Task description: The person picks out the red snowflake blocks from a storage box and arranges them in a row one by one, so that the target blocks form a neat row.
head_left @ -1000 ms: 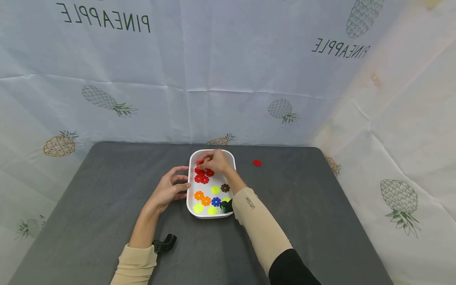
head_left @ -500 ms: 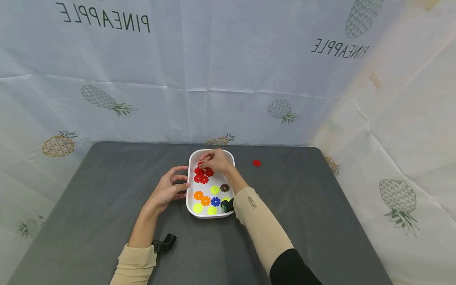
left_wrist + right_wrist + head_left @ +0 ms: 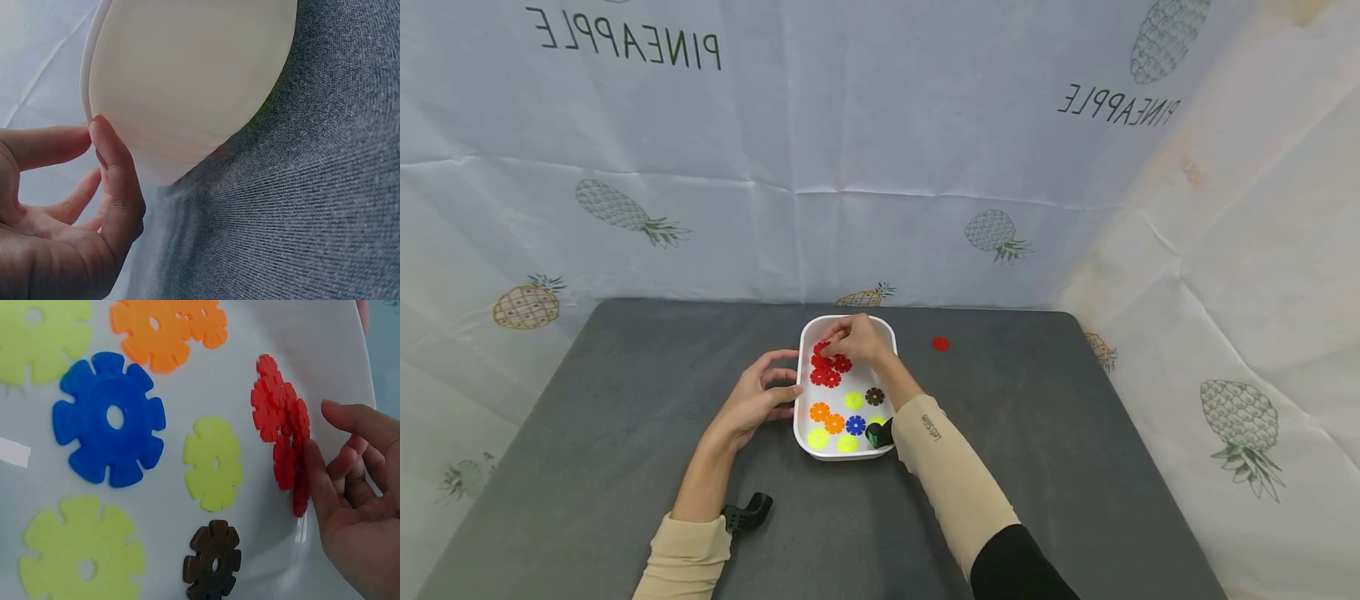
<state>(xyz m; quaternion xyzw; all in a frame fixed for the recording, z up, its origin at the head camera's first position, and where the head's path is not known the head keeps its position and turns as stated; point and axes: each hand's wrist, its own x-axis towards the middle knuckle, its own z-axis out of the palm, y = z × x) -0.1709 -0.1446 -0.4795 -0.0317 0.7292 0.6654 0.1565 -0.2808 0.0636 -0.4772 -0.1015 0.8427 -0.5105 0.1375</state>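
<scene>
A white tray (image 3: 865, 458) holds flower-shaped plastic discs with notched edges. My left hand (image 3: 760, 393) is at its left side, and in the left wrist view a thumb and finger pinch the rim (image 3: 85, 87). Over the far part of the tray, my right hand (image 3: 856, 340) reaches down to a cluster of red discs (image 3: 269, 406). One straight finger touches the cluster's edge, the thumb stands apart from it, and the other fingers curl loosely. No disc shows between them. Toward the near end lie orange discs (image 3: 819, 412), a blue disc (image 3: 84, 431), yellow-green discs (image 3: 212, 475) and a brown disc (image 3: 215, 550).
A lone red disc (image 3: 941, 343) lies on the grey tabletop (image 3: 1000, 433) right of the tray. Behind the table hangs a pale pineapple-print cloth (image 3: 880, 125). A black wrist-worn device (image 3: 748, 512) sticks out beside my left sleeve.
My right hand's fingertips have shifted very slightly among the red discs, and the farthest red disc shows a little differently. The left hand keeps its place at the tray.
</scene>
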